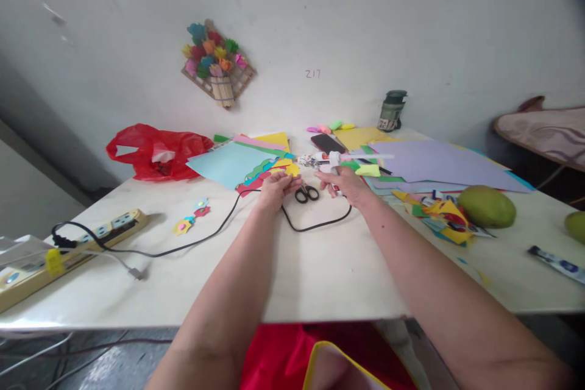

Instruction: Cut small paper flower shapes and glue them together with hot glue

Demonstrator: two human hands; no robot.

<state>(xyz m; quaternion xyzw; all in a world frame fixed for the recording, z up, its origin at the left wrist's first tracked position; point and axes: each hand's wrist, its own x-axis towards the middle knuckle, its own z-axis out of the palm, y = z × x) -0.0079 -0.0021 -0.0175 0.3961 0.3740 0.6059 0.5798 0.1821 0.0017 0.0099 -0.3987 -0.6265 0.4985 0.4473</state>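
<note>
My left hand (275,189) pinches a small yellow paper flower (292,169) near the middle of the table. Facing it, my right hand (343,186) is wrapped round a white glue gun (335,159), whose black cord loops across the table. Black-handled scissors (306,194) lie between the two hands. Coloured paper strips (258,175) with wavy edges are just beyond my left hand. Small finished-looking paper flowers (181,226) in yellow, red and blue lie to the left.
A power strip (105,237) and red plastic bag (159,152) are at the left. Farther back are a phone (328,143), a bottle (392,111) and purple paper (429,159). Paper scraps (450,219) and a green fruit (487,206) lie right.
</note>
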